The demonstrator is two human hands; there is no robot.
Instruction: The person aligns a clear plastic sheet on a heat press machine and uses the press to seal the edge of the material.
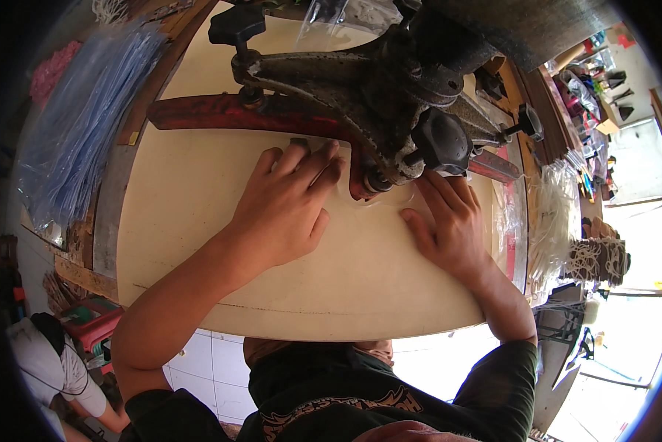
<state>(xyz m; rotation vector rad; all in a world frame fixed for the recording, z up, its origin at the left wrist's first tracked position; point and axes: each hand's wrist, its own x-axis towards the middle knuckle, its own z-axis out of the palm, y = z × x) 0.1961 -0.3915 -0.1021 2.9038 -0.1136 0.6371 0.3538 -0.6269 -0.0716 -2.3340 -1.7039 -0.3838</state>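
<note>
A dark metal press head [368, 81] with black star-shaped knobs [443, 140] hangs over a large cream-coloured board [331, 280]. Below its arms lies a worn red metal bar [213, 112] with a branch pointing toward me. My left hand [283, 206] rests on the board left of that branch, fingers bent and partly apart, holding nothing I can see. To the right, my right hand [453, 225] lies with thumb spread and fingers reaching under a knob, which hides their tips. A thin clear plastic edge [390, 199] shows between the hands.
At the left lies a stack of bluish clear plastic sheets [95, 125]. Clear plastic strips [552, 228] hang beside the board's right edge. A person [54, 368] is bent over at the lower left, near a red stool [99, 328]. Tools clutter the right side.
</note>
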